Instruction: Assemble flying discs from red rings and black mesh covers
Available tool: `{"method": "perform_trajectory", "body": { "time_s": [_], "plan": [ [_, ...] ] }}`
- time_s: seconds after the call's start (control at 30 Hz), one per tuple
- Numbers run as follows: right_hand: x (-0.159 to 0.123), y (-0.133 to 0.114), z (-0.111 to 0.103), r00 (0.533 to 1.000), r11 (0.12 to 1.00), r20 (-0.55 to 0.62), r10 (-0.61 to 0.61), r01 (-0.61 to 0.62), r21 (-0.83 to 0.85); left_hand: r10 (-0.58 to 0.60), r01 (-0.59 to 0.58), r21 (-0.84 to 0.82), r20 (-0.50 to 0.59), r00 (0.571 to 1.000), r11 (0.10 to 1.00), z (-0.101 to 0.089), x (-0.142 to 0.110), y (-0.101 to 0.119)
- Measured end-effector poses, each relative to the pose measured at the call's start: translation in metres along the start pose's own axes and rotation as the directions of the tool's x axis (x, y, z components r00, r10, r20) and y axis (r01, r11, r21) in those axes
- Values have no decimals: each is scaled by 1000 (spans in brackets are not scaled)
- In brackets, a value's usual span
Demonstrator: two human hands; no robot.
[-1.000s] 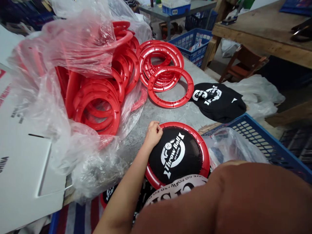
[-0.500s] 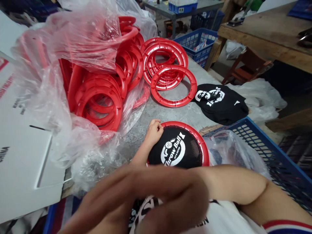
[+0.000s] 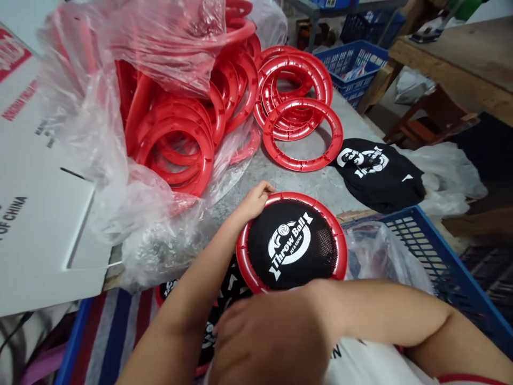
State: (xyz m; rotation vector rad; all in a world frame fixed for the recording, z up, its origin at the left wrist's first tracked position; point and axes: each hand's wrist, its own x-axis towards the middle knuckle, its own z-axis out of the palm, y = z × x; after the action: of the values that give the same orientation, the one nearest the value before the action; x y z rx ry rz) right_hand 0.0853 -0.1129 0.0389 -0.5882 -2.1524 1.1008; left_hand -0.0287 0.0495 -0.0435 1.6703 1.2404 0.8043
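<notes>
A red plastic ring with black mesh fabric point(image 3: 290, 235) across it, printed "Throw Ball" in white, lies tilted at the near edge of the grey table. My left hand point(image 3: 258, 200) grips its rim at the upper left, fingers closed over the edge. Close to the camera, my right hand point(image 3: 272, 337) is blurred and covers the area just below the ring; its fingers look bent, but what they do is unclear. Beneath my arms, more black printed discs point(image 3: 208, 337) show in part.
Loose red rings point(image 3: 302, 133) are stacked at the back of the table. A clear plastic bag point(image 3: 140, 69) full of red rings stands to the left, beside a white carton point(image 3: 44, 224). Black printed fabric covers point(image 3: 380, 176) lie at right, above a blue crate point(image 3: 420, 224).
My right hand has drawn down and toward me, uncovering the lower part of the mesh ring. My left hand stays on the rim. The whole view has shifted slightly.
</notes>
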Motion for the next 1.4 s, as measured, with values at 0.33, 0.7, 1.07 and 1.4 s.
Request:
{"method": "perform_trajectory", "body": {
  "time_s": [0.33,0.7,1.07,1.4],
  "plan": [
    [47,147,-107,921,926,-231,315,-351,-138,-23,11,-196,-54,998,981,3,5,-8],
    [45,178,-106,916,906,-102,389,-400,-139,-60,132,250,-276,959,959,9,-33,-3],
    [48,178,-108,907,890,-23,420,-417,-185,-64,140,269,-272,960,953,13,-39,-1],
    [48,183,-104,914,897,-64,401,-406,-174,-48,131,261,-303,952,956,13,-39,-1]
  ]
}}
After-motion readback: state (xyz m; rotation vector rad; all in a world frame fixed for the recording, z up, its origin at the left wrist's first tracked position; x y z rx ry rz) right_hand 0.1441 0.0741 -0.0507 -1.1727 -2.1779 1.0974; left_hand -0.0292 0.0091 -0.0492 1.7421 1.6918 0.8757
